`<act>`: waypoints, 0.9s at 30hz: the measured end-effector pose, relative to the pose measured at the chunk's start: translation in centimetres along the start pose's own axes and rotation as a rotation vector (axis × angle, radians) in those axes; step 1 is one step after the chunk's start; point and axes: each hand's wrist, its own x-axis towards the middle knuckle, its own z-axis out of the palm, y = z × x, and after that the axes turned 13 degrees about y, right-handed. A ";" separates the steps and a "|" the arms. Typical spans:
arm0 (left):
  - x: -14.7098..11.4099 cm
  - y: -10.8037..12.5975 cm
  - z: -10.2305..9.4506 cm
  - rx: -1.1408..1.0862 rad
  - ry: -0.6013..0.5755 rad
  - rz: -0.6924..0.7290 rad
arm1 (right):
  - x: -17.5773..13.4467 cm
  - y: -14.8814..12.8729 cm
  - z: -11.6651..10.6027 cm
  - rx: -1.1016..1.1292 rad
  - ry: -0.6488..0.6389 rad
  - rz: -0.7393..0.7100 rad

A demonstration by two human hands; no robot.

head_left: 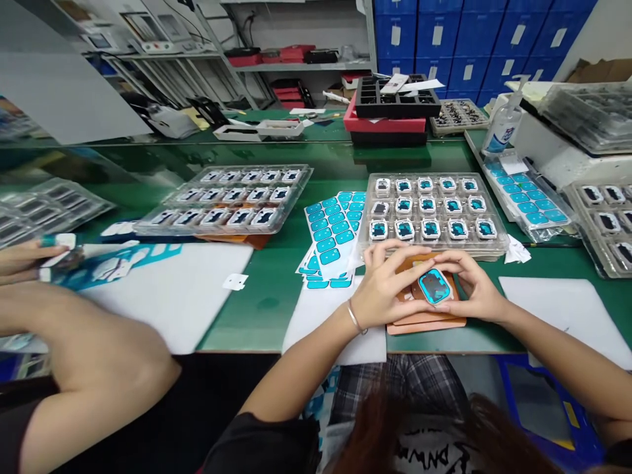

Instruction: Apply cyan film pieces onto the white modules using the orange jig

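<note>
In the head view a small square smartwatch case (435, 287) with a bright blue border on its face is held between both hands. The fingers and thumb of my left hand (380, 289) grip its left side. My right hand (474, 291) closes on its right side, with the thumb along the lower edge. Beneath the case lie stacked orange-brown pads (425, 326), partly covered by my hands. Just behind stands a clear plastic tray (437, 251) with rows of similar white cases, most with blue faces. Blue sticker sheets (330, 230) overlap to the left of it.
At left, a co-worker's hand (22, 260) holds a small part over a white foam sheet (197, 289). Another filled tray (276, 227) sits behind that sheet. Wrapped blue stickers (530, 197), a pump bottle (503, 125) and more trays (605, 224) are at right; black and red boxes (390, 125) stand behind.
</note>
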 end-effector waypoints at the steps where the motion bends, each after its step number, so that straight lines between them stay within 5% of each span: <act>1: 0.0 0.0 -0.1 0.035 0.037 0.023 | 0.0 0.0 0.0 0.021 -0.009 0.028; 5: 0.4 0.1 -0.5 0.151 0.185 0.161 | -0.2 0.1 0.1 0.039 -0.007 0.046; 9: 0.4 0.5 -0.9 0.175 0.288 0.232 | -0.3 0.0 0.1 -0.020 0.086 -0.091; 13: 0.0 0.8 -1.2 0.165 0.277 0.250 | -0.4 -0.3 0.0 -0.098 0.084 -0.191; 21: 0.4 1.6 -1.6 0.060 0.290 0.347 | -0.6 -0.1 -0.1 -0.053 0.044 -0.138; 27: 0.2 1.1 -1.3 0.078 0.303 0.342 | -0.2 -1.7 0.0 -0.281 0.063 -0.329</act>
